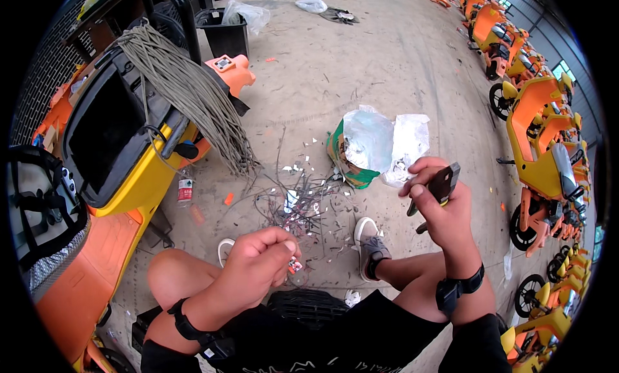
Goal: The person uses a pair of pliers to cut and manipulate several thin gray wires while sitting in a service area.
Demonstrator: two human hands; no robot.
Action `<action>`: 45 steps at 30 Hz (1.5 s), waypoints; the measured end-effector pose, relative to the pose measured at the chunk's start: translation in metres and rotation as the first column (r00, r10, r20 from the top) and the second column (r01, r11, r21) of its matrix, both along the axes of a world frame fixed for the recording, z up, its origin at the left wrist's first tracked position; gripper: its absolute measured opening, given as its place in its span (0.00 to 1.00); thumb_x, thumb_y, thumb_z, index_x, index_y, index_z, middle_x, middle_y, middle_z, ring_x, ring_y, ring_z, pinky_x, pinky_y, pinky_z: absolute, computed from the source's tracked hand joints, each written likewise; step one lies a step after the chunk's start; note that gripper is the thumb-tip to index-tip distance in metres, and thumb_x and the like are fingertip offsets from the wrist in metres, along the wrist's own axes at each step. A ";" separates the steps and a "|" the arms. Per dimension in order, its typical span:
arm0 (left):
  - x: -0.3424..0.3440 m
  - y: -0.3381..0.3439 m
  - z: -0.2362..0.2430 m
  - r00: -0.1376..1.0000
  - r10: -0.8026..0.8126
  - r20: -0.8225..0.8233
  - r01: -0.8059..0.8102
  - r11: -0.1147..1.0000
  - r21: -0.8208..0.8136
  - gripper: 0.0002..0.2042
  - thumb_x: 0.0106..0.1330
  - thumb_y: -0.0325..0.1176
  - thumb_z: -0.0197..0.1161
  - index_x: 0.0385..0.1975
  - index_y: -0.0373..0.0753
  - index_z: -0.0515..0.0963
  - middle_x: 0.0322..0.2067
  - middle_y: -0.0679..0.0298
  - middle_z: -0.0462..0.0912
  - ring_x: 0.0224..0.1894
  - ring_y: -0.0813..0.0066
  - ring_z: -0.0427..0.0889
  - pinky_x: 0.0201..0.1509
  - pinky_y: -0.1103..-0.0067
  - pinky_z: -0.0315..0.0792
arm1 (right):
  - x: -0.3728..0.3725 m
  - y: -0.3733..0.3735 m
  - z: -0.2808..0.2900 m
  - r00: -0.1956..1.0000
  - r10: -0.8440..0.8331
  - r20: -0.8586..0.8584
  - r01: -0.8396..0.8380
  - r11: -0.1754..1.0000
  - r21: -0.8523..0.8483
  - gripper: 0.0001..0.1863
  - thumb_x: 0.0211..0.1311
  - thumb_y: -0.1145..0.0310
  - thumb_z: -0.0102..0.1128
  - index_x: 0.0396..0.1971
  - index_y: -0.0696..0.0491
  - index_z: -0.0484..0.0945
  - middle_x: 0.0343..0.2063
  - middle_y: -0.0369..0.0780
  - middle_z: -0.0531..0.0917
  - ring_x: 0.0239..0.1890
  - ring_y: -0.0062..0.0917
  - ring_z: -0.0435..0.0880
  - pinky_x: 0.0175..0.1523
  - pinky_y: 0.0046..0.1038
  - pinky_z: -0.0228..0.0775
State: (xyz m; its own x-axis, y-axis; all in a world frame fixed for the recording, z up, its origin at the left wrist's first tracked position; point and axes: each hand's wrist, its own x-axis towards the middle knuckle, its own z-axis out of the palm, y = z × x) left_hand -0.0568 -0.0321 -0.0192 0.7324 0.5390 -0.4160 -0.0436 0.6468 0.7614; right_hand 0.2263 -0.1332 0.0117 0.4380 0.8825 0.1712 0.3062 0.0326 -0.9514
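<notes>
My left hand (255, 263) is closed in a pinch above my lap. A small red and white piece (294, 266), too small to name, shows at its fingertips. Raised to the right, my right hand (445, 208) is closed around a hand tool with a dark, blunt metal head (443, 181), which looks like pliers; my fingers hide most of its handles. On the floor between my feet lies a loose heap of cut wire ends and white scraps (303, 208). Beyond it stands an open green and brown sack (342, 155) with a pale liner.
A long bundle of grey cables (187, 89) hangs over a yellow and orange scooter (145, 173) at my left. A plastic bottle (185, 189) lies beside it. A black bin (224, 34) stands farther back. Rows of orange and yellow scooters (532, 128) line the right side.
</notes>
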 end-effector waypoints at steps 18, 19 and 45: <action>0.029 -0.010 -0.004 0.996 -0.065 -0.065 0.069 0.996 0.053 0.06 0.71 0.29 0.53 0.34 0.35 0.74 0.18 0.73 0.66 0.17 0.87 0.60 0.21 0.85 0.54 | -0.054 0.012 0.000 0.937 0.184 -0.297 -0.274 0.914 -0.298 0.09 0.61 0.70 0.68 0.37 0.58 0.80 0.29 0.32 0.81 0.33 0.12 0.75 0.38 0.20 0.69; 0.026 -0.009 -0.006 0.995 -0.081 -0.056 0.083 0.996 0.041 0.06 0.71 0.30 0.54 0.35 0.36 0.75 0.19 0.73 0.68 0.18 0.88 0.62 0.22 0.86 0.56 | -0.053 0.012 0.001 0.933 0.201 -0.298 -0.297 0.897 -0.326 0.09 0.61 0.70 0.68 0.36 0.58 0.80 0.28 0.31 0.80 0.32 0.12 0.74 0.37 0.20 0.68; 0.010 0.001 0.014 0.954 -0.167 -0.250 0.254 0.891 0.375 0.06 0.70 0.29 0.56 0.34 0.34 0.77 0.19 0.76 0.71 0.21 0.93 0.64 0.23 0.87 0.58 | -0.047 0.005 0.001 0.931 0.347 -0.110 -0.358 0.819 -0.449 0.05 0.45 0.78 0.62 0.26 0.59 0.79 0.23 0.35 0.83 0.28 0.15 0.78 0.35 0.21 0.72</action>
State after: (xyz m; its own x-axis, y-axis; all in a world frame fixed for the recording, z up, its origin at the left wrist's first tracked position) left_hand -0.0464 -0.0307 -0.0050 0.7690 0.5337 -0.3520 0.2449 0.2626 0.9333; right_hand 0.1795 -0.1282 0.0129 0.0805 0.9528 -0.2927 0.3364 -0.3024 -0.8919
